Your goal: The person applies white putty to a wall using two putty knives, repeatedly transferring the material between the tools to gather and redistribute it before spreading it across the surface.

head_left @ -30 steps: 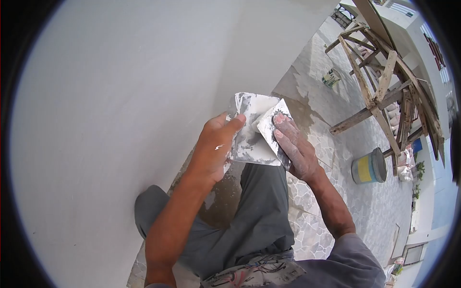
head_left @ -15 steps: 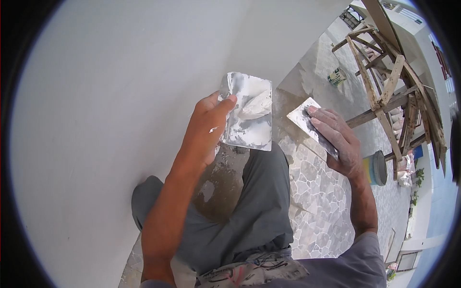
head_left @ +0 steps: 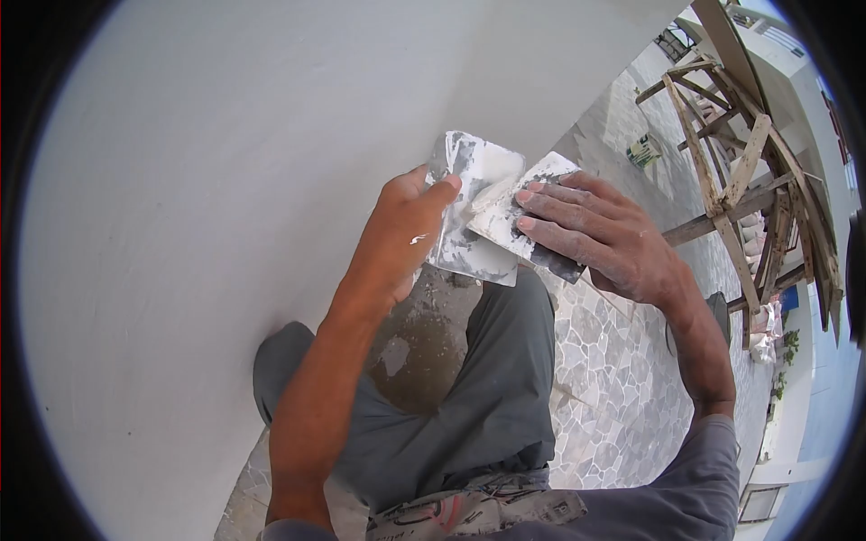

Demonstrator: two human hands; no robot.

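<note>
My left hand (head_left: 410,221) is closed on a flat metal putty plate (head_left: 456,239), thumb on its face and the other fingers hidden beneath. White putty (head_left: 492,194) is heaped and smeared over the plate. Closed on a flat putty blade (head_left: 550,169), my right hand (head_left: 613,230) presses several fingers along its upper face. The blade's near edge overlaps the right side of the plate, at the putty heap. Grey smears mark the blade, and pale dust coats my right fingers.
A smooth pale wall (head_left: 225,180) fills the left side. At the right stand a wooden trestle (head_left: 722,198) and a partly hidden bucket (head_left: 719,316). A patterned container (head_left: 643,150) lies farther off. Stone-patterned paving (head_left: 604,388) runs beneath, beside my bent knee (head_left: 519,316).
My right hand has moved left with the putty blade, which was apart from the plate and now overlaps it at the putty. The left hand keeps its hold, nearly in place.
</note>
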